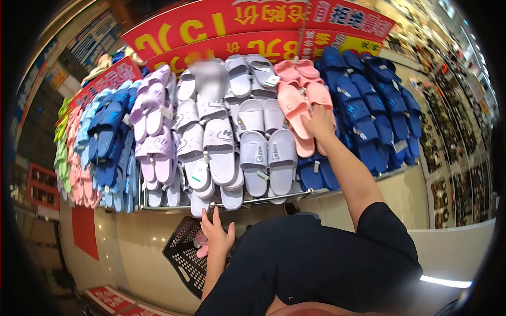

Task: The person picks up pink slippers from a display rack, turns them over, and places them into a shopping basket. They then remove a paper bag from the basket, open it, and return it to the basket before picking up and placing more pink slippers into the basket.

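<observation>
Black top (316, 263), worn by the person, fills the lower frame nearest the camera.

Rack (263, 201): a metal rail along a pale wall, hung with slippers in colour blocks.
- Blue slippers (363, 100), far right block, with more at the far left. Strap logos are too small to read.
- Pale slippers (263, 152), centre block, lilac-white. Each strap carries a small dark mark that is not legible, and white tags hang from several.
- Purple slippers (153, 105), left of centre, with tags attached.
- Pink pairs (292, 102), a narrow column between the pale and blue blocks.

Banner (211, 26): red, curved above the rack, with large yellow numerals and characters in two rows. The writing appears reversed, and "8" and "13" seem to show among price signs. A smaller red sign to the left has white characters that cannot be read.

Basket (184, 258): black mesh, on the floor below the rail, with a pink item (202, 246) inside.

Floor sign (108, 299): red with white lettering, too small to read.

Right hand (319, 124): raised to the pink column, its grip closed over the lower end of a pink slipper (318, 94) hanging on the rack, just beside the blue block.

Left hand (217, 237): held low over the basket's edge with its grip open, fingers spread and holding nothing, just beside the pink item.
</observation>
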The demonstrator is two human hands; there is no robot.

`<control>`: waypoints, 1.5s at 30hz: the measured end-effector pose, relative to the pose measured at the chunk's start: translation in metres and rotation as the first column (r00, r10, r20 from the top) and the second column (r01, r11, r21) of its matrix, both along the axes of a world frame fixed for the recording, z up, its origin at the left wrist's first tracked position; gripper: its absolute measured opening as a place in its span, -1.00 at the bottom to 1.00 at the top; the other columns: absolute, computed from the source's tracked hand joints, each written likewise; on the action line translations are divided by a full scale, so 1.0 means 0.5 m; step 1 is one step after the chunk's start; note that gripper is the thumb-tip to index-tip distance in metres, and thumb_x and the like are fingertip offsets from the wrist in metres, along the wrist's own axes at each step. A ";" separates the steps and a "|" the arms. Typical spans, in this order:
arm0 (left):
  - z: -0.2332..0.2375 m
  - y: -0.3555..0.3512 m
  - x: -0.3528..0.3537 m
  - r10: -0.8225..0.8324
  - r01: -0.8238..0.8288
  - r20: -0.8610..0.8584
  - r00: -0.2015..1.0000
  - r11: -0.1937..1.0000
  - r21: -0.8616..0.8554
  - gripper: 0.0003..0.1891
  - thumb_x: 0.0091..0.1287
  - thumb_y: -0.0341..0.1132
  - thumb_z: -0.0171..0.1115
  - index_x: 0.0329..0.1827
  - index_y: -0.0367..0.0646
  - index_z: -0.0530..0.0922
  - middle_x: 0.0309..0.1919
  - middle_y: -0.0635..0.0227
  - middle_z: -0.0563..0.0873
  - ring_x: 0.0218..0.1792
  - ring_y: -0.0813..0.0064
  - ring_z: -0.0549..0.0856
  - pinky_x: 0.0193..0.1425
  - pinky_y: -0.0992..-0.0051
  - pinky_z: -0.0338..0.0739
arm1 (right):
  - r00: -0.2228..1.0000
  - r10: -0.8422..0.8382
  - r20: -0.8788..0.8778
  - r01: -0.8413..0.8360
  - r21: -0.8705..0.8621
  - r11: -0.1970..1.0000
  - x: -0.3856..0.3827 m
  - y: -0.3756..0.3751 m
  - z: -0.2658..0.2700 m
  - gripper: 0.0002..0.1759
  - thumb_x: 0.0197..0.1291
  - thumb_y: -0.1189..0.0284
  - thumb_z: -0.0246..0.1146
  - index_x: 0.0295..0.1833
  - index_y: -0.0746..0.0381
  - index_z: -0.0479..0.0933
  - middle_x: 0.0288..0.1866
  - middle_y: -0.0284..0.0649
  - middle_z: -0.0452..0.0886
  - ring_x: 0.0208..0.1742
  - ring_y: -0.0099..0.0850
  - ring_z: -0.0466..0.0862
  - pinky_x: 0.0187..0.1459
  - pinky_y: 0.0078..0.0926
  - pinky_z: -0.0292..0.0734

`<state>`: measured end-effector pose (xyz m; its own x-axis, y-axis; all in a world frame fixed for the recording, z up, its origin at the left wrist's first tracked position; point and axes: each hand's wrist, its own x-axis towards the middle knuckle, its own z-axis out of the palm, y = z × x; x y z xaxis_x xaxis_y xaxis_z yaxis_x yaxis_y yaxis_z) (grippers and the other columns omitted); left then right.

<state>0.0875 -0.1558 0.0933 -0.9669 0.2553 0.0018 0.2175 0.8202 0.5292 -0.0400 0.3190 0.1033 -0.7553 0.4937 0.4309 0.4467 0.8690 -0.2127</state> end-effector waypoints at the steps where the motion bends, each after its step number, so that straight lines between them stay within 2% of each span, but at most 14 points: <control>1: 0.002 0.003 0.005 0.008 -0.008 -0.009 1.000 1.000 0.012 -0.16 0.19 -0.22 0.44 0.54 -0.14 0.26 0.52 -0.29 0.08 0.51 -0.27 0.13 0.58 -0.14 -0.02 | 1.000 -0.002 0.025 0.002 0.009 1.000 -0.017 0.019 -0.013 -0.31 0.15 -0.05 0.29 0.10 0.37 0.57 0.07 0.14 0.65 0.16 0.19 0.56 0.21 0.04 0.46; 5: 0.019 0.027 0.028 0.032 -0.030 -0.032 0.999 0.998 0.060 -0.23 0.21 -0.26 0.42 0.51 -0.17 0.31 0.48 -0.22 0.17 0.49 -0.26 0.18 0.56 -0.12 0.02 | 0.980 -0.080 0.180 0.106 -0.143 0.984 -0.049 0.011 0.035 -0.46 0.28 0.03 0.13 0.04 0.28 0.68 0.04 0.03 0.72 0.23 0.13 0.52 0.35 0.03 0.32; 12: 0.074 0.093 0.035 -0.019 -0.004 0.052 0.998 0.912 0.409 -0.39 0.28 -0.43 0.32 0.42 -0.30 0.38 0.35 -0.06 0.45 0.37 0.09 0.47 0.46 0.21 0.33 | 0.968 0.163 -0.191 -0.207 -0.240 0.948 0.004 -0.050 0.082 -0.72 0.16 0.34 0.25 -0.11 0.28 0.68 -0.07 0.09 0.68 0.03 0.11 0.52 0.14 0.02 0.42; 15: 0.064 0.121 0.002 -0.100 -0.221 0.329 0.939 0.560 0.799 -0.37 0.34 -0.49 0.22 0.50 -0.31 0.28 0.43 0.02 0.41 0.44 0.15 0.44 0.56 0.21 0.23 | 0.683 0.517 -0.516 -0.720 -0.357 0.595 0.046 -0.163 0.153 -0.70 0.19 0.39 0.28 0.01 0.28 0.65 0.13 0.07 0.62 0.24 0.09 0.50 0.30 -0.05 0.37; 17: 0.106 0.157 -0.028 -0.170 -0.023 0.090 0.981 0.363 0.932 -0.23 0.31 -0.39 0.31 0.58 -0.29 0.18 0.42 0.06 0.44 0.46 0.22 0.42 0.56 0.19 0.20 | 0.412 0.673 -0.614 -0.907 -0.212 0.363 0.074 -0.236 0.223 -0.57 0.22 0.35 0.31 0.19 0.25 0.62 0.31 0.00 0.56 0.40 0.04 0.43 0.41 -0.08 0.28; 19: 0.131 0.178 -0.046 -0.199 0.159 -0.103 0.975 0.291 0.944 -0.11 0.25 -0.28 0.43 0.60 -0.27 0.15 0.47 0.08 0.38 0.50 0.19 0.36 0.60 0.16 0.12 | 0.277 0.734 -0.621 -0.961 -0.186 0.205 0.097 -0.288 0.240 -0.52 0.24 0.32 0.31 0.26 0.25 0.59 0.38 -0.03 0.52 0.47 0.03 0.38 0.46 -0.09 0.22; 22: 0.115 0.125 -0.045 -0.464 0.368 -0.099 0.880 0.536 0.760 0.04 0.16 -0.11 0.55 0.61 -0.24 0.10 0.54 0.09 0.28 0.55 0.15 0.26 0.60 0.12 0.11 | 0.160 0.783 -0.601 -0.976 -0.216 0.033 0.135 -0.355 0.263 -0.47 0.17 0.39 0.32 0.29 0.27 0.55 0.41 0.03 0.48 0.50 0.10 0.33 0.52 -0.01 0.12; 23: 0.124 0.140 -0.050 -0.502 0.537 -0.293 0.814 0.454 0.711 0.06 0.14 -0.04 0.55 0.61 -0.24 0.10 0.55 0.11 0.26 0.54 0.16 0.27 0.58 0.12 0.16 | 0.161 0.786 -0.597 -0.965 -0.264 -0.003 0.141 -0.372 0.255 -0.43 0.18 0.36 0.32 0.32 0.28 0.51 0.44 0.06 0.43 0.51 0.13 0.29 0.53 0.00 0.11; 25: 0.143 0.172 -0.027 -0.516 0.321 -0.227 0.826 0.100 0.942 -0.02 0.18 -0.05 0.50 0.58 -0.24 0.17 0.53 0.15 0.28 0.53 0.22 0.30 0.56 0.15 0.21 | 0.182 0.790 -0.586 -0.930 -0.364 -0.055 0.158 -0.395 0.228 -0.36 0.21 0.32 0.32 0.39 0.31 0.42 0.50 0.14 0.32 0.54 0.17 0.22 0.54 0.03 0.07; 31: 0.168 0.165 -0.012 -0.424 -0.020 0.056 0.904 0.089 0.996 -0.06 0.20 -0.11 0.48 0.58 -0.24 0.18 0.49 0.19 0.34 0.50 0.27 0.34 0.55 0.19 0.23 | 0.313 0.688 -0.655 -0.806 -0.566 -0.172 0.166 -0.407 0.170 -0.36 0.37 0.24 0.24 0.45 0.32 0.32 0.50 0.08 0.31 0.50 0.00 0.31 0.50 -0.07 0.17; 35: 0.227 0.189 -0.027 -0.403 0.036 0.250 0.880 0.583 0.812 -0.06 0.23 -0.11 0.44 0.58 -0.28 0.11 0.43 0.15 0.39 0.45 0.27 0.37 0.52 0.26 0.23 | 0.658 0.388 -0.645 -0.413 -0.740 -0.531 0.177 -0.419 0.108 -0.38 0.49 0.13 0.15 0.48 0.29 0.29 0.37 -0.10 0.49 0.30 -0.30 0.57 0.30 -0.25 0.52; 39: 0.194 0.196 -0.054 -0.374 0.368 -0.159 0.914 0.595 0.714 0.05 0.20 -0.06 0.47 0.62 -0.28 0.02 0.52 -0.04 0.19 0.56 0.11 0.19 0.56 0.17 0.17 | 0.727 0.173 -0.665 -0.210 -0.455 -0.866 0.161 -0.390 0.108 -0.39 0.50 0.11 0.14 0.48 0.24 0.28 0.30 -0.12 0.56 0.18 -0.29 0.66 0.18 -0.28 0.64; 43: 0.173 0.195 -0.029 -0.173 -0.116 0.162 0.972 0.246 0.962 -0.34 0.32 -0.42 0.34 0.43 -0.25 0.20 0.33 0.11 0.37 0.36 0.31 0.45 0.40 0.26 0.40 | 0.664 0.106 -0.740 -0.419 -0.487 -0.766 0.167 -0.346 0.062 -0.46 0.56 0.27 0.06 0.54 0.19 0.23 0.40 -0.14 0.47 0.30 -0.29 0.58 0.29 -0.29 0.57; 45: 0.160 0.190 -0.035 0.066 -0.203 0.192 0.979 0.297 0.933 -0.42 0.29 -0.64 0.15 0.38 -0.22 0.22 0.08 0.26 0.45 0.08 0.44 0.54 0.11 0.47 0.57 | 0.701 -0.105 -0.706 -0.456 -0.330 -0.827 0.189 -0.342 0.086 -0.46 0.58 0.35 0.03 0.58 0.17 0.19 0.46 -0.15 0.41 0.38 -0.31 0.50 0.37 -0.32 0.50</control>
<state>0.0699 -0.0606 0.1733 -0.9985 0.0098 0.0534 0.0494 -0.2461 0.9680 0.0546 0.1478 0.1463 -0.9908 -0.0911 0.1000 0.0340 -0.8830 -0.4682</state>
